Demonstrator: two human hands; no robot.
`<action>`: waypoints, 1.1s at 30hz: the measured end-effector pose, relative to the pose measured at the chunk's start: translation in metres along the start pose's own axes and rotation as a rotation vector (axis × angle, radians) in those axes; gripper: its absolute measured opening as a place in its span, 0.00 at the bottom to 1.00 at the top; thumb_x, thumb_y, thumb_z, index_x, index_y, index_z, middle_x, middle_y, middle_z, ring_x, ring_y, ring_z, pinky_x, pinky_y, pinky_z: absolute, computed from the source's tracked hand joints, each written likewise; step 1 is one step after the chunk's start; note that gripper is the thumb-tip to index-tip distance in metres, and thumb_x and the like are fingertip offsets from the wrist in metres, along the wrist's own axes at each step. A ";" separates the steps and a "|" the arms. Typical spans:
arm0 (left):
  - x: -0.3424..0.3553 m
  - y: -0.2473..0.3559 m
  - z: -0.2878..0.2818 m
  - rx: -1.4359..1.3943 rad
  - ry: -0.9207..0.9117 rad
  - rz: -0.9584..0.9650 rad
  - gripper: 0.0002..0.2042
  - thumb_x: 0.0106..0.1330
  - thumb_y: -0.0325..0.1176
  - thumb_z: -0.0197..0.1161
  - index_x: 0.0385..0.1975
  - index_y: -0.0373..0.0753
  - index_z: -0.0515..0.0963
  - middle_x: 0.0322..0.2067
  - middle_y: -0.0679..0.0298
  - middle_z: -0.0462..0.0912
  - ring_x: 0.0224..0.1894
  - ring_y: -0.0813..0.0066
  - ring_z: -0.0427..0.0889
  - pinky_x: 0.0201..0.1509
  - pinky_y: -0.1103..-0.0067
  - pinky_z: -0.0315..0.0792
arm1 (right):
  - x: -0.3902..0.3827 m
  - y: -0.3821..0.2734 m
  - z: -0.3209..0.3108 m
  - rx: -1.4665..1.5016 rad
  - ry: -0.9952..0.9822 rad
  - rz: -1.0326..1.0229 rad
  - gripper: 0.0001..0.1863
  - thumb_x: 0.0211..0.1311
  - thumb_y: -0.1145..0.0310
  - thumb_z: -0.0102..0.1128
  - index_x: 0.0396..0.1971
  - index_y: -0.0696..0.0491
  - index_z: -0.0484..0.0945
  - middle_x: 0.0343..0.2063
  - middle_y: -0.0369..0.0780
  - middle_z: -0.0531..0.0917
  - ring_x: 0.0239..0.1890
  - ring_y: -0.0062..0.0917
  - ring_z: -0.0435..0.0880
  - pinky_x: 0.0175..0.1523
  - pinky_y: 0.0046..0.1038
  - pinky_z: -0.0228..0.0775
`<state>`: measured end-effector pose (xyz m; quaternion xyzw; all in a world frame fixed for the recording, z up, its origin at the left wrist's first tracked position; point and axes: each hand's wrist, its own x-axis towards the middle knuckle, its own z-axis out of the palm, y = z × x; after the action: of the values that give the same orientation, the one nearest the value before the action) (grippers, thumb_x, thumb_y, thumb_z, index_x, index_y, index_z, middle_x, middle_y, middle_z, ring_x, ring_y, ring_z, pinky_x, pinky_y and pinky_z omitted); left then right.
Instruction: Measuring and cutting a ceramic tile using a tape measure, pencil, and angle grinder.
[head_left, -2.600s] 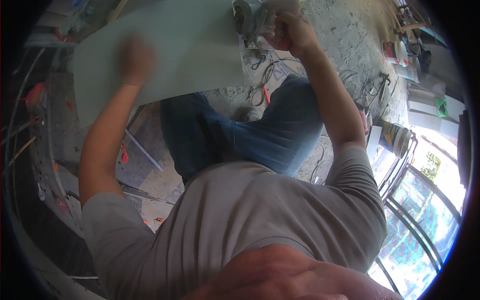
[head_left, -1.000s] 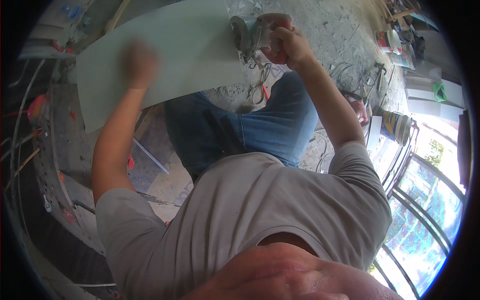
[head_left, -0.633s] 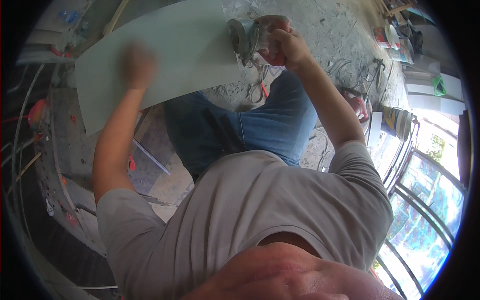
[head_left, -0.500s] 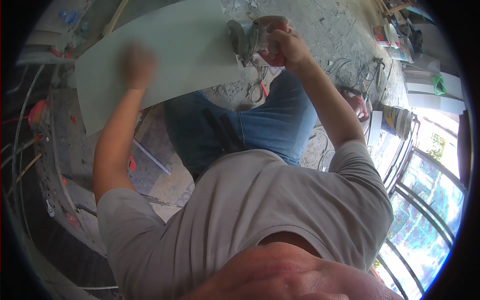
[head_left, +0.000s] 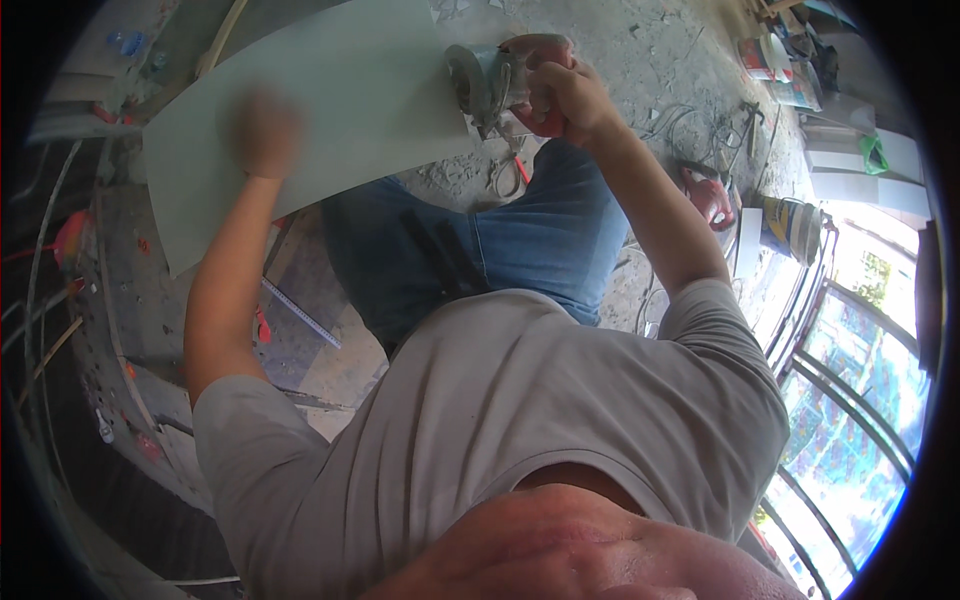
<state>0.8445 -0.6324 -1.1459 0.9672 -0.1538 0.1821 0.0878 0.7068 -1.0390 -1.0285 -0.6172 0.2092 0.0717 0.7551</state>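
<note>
A large pale grey-green sheet (head_left: 340, 90) lies in front of me, reaching over my left thigh. My right hand (head_left: 565, 95) is wrapped round the red grip of a handheld circular saw (head_left: 482, 85). The saw's round metal guard rests at the sheet's right edge; its blade is hidden. Over the left part of the sheet is my left hand (head_left: 265, 132), smeared by motion. Whether it touches the sheet or holds anything cannot be made out.
A second red tool (head_left: 708, 197) and tangled cables (head_left: 690, 135) lie on the dusty floor to my right. Buckets (head_left: 790, 228) stand farther right. A ruler-like strip (head_left: 300, 312) lies at lower left. Small debris litters the ground by the saw.
The whole view has shifted slightly left. My left hand is blurred in both frames, while the saw stays at the sheet's right edge in my right hand.
</note>
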 end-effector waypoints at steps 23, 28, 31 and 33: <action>0.000 0.000 0.002 0.013 0.014 0.015 0.26 0.66 0.48 0.56 0.63 0.45 0.75 0.67 0.52 0.70 0.71 0.55 0.65 0.73 0.60 0.58 | -0.017 0.010 -0.002 -0.046 -0.009 -0.002 0.07 0.55 0.75 0.58 0.34 0.59 0.78 0.19 0.37 0.77 0.19 0.22 0.77 0.25 0.27 0.72; 0.001 0.000 0.003 0.007 0.010 0.028 0.26 0.66 0.49 0.56 0.62 0.45 0.75 0.67 0.52 0.70 0.71 0.54 0.65 0.73 0.60 0.57 | -0.021 0.014 -0.005 -0.054 0.030 0.023 0.05 0.55 0.75 0.58 0.32 0.58 0.77 0.19 0.37 0.77 0.20 0.22 0.77 0.26 0.27 0.73; 0.000 0.000 0.003 0.010 0.017 0.026 0.26 0.66 0.49 0.56 0.62 0.45 0.75 0.68 0.52 0.70 0.71 0.55 0.65 0.73 0.60 0.57 | -0.025 0.014 -0.004 -0.020 0.031 0.082 0.05 0.55 0.75 0.58 0.32 0.58 0.77 0.19 0.37 0.77 0.20 0.22 0.77 0.27 0.27 0.73; -0.001 0.001 0.002 0.013 0.012 0.010 0.26 0.66 0.49 0.56 0.62 0.46 0.75 0.68 0.53 0.70 0.71 0.54 0.65 0.73 0.59 0.57 | -0.029 0.014 -0.005 -0.036 0.040 0.077 0.05 0.56 0.75 0.58 0.32 0.58 0.77 0.19 0.37 0.77 0.21 0.22 0.77 0.28 0.27 0.73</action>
<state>0.8445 -0.6333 -1.1480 0.9659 -0.1569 0.1891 0.0817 0.6747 -1.0361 -1.0304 -0.6236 0.2465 0.0921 0.7361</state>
